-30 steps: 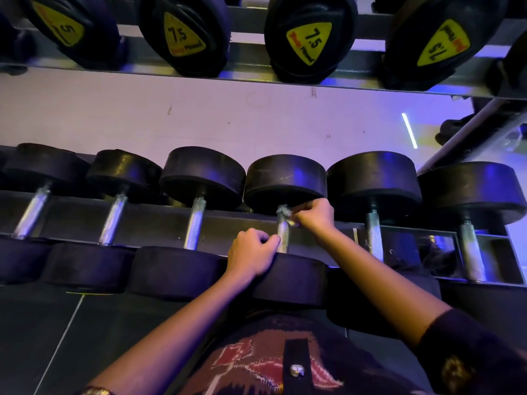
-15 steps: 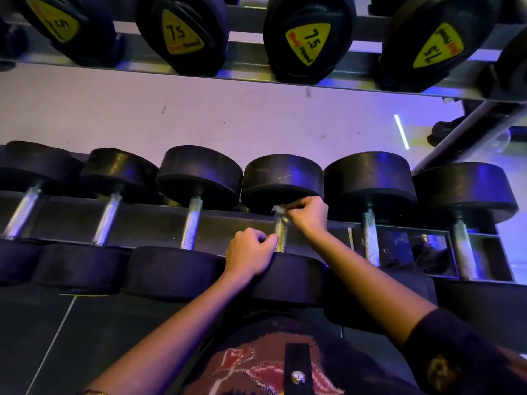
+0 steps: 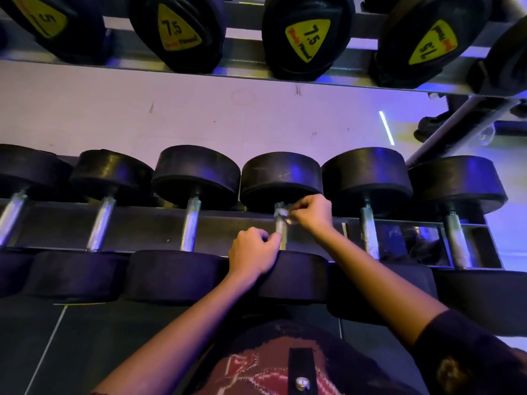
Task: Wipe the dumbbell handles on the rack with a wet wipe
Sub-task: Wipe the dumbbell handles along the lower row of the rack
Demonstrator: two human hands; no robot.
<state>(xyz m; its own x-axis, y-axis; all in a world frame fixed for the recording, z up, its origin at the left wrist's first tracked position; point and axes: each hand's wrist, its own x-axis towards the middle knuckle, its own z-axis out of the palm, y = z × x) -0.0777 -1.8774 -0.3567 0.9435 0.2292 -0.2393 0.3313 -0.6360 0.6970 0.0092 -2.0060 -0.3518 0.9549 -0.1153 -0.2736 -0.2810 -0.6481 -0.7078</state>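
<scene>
Head view, looking down on a two-tier dumbbell rack under violet-blue light.

Right hand: fingers pinched closed on a small crumpled wet wipe. The wipe is pressed against the far end of a knurled steel handle, just below the rear rubber head of that dumbbell. The wipe sits at the fingertips, between them and the metal; its far side is hidden behind the handle.

Left hand: fingers curled closed, knuckles up, the fingertips touching the near end of the same handle. The heel of this hand rests on the front rubber head. Whether the fingers wrap the bar fully cannot be told from this angle.

Between the two sets of fingers a short bare stretch of the handle shows.

To the left of the left fingers: neighbouring handle, and two more handles beyond it. To the right of the right fingers: next handle and one more further out. All lie parallel on the lower tier, heads nearly touching.

Beyond the fingers, past a strip of pale floor, the upper tier carries dumbbells with yellow labels reading 5 and 7.5.

Nearest the camera: a patterned garment with a button, dark sleeve on the right forearm.
</scene>
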